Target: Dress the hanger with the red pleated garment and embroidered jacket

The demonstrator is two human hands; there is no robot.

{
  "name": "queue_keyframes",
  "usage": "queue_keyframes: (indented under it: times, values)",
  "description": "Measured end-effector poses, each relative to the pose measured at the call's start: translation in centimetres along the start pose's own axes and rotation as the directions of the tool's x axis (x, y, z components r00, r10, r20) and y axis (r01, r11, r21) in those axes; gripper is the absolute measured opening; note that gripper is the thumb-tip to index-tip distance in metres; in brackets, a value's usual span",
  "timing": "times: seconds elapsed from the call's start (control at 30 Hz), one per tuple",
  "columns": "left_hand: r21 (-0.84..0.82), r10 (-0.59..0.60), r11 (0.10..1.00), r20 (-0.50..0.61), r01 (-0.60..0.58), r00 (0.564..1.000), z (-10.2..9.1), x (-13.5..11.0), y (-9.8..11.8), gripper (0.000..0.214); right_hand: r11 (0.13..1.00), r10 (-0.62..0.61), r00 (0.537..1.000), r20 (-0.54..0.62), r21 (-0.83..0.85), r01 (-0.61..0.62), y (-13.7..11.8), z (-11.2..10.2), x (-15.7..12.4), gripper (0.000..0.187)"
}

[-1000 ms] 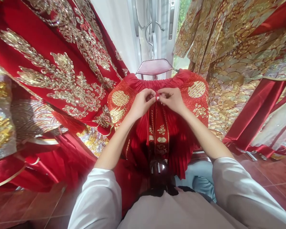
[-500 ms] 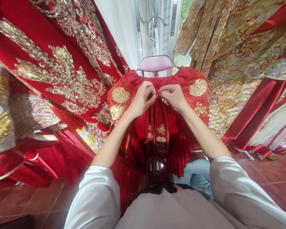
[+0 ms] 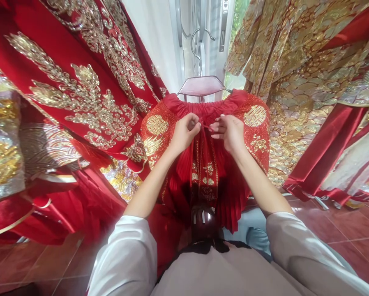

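Observation:
A red pleated skirt [image 3: 234, 205] with gold-embroidered panels hangs in front of me, its gathered waistband [image 3: 199, 109] at the top. At the middle of the waistband, my left hand [image 3: 187, 130] pinches a thin red drawstring [image 3: 205, 126] between thumb and fingertips. Opposite it, my right hand [image 3: 230, 132] has thumb and index finger closed on the same cord, the other fingers loosely spread. The cord stretches across the small gap between the hands. Whether it is knotted is too small to tell.
The skirt hangs from a metal-hooked hanger [image 3: 202, 86] by a white frame. A red garment with gold sequins [image 3: 88, 88] hangs close on the left, a gold patterned garment [image 3: 298, 94] on the right. Below is a red tiled floor [image 3: 341, 222].
My right hand has drawn away to the right, turning so its fingers show and stretching the cord. My left hand still pinches near the waistband's middle. The view has shifted slightly.

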State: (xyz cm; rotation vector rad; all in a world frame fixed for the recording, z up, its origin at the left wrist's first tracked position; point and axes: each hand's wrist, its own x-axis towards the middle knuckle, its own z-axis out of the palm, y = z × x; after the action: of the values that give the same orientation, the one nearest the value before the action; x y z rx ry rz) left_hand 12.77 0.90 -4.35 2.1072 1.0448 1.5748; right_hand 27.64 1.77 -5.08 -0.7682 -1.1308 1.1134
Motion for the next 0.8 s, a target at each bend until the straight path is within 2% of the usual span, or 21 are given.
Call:
queue_keyframes:
  times: [0.07,0.13,0.17,0.23,0.3,0.33,0.4,0.5,0.6,0.7,0.8]
  values:
    - [-0.096,-0.046,0.994,-0.005,0.046,0.999,0.3,0.0,-0.4,0.010,0.989,-0.015,1.000,0.021,-0.147,0.018,0.3,-0.5,-0.1,0.031]
    - [-0.151,-0.080,0.986,-0.032,0.074,0.996,0.6,-0.1,-0.7,0.013,0.937,-0.153,0.988,0.001,-0.319,0.146,0.5,-0.7,-0.3,0.021]
    - [-0.157,-0.086,0.985,-0.055,0.076,0.995,0.7,-0.1,-0.8,0.014,0.882,-0.270,0.963,-0.015,-0.404,0.241,0.5,-0.8,-0.3,0.014]
    - [-0.139,-0.078,0.988,-0.098,0.064,0.992,0.8,-0.1,-0.9,0.017,0.716,-0.501,0.865,0.000,-0.562,0.414,0.4,-0.8,-0.4,0.010]
    - [-0.122,-0.063,0.991,-0.103,0.050,0.993,0.7,-0.1,-0.9,0.018,0.547,-0.613,0.785,0.087,-0.670,0.502,0.2,-0.7,-0.3,0.008]
    - [-0.119,-0.055,0.992,-0.097,0.043,0.994,0.6,-0.1,-0.9,0.017,0.489,-0.619,0.773,0.141,-0.701,0.519,0.0,-0.5,-0.3,0.009]
    - [-0.115,-0.034,0.993,-0.084,0.024,0.996,0.6,0.0,-0.9,0.016,0.422,-0.576,0.784,0.231,-0.738,0.527,-0.1,0.0,0.0,0.013]
    - [-0.092,-0.003,0.996,-0.055,-0.002,0.998,0.7,0.0,-0.9,0.014,0.402,-0.471,0.830,0.298,-0.765,0.503,-0.1,0.9,0.5,0.014]
    - [-0.048,0.001,0.999,-0.036,-0.003,0.999,0.7,0.0,-1.0,0.014,0.376,-0.426,0.853,0.300,-0.799,0.469,0.2,1.5,1.0,0.015]
    - [0.113,0.048,0.993,-0.072,-0.039,0.996,-0.2,0.0,-1.1,0.016,0.288,-0.473,0.831,0.292,-0.840,0.459,0.4,0.9,1.6,0.014]
    - [0.316,0.111,0.946,-0.094,-0.076,0.989,-1.9,0.1,-1.2,0.021,0.230,-0.508,0.813,0.284,-0.865,0.446,0.3,-0.6,2.5,0.009]
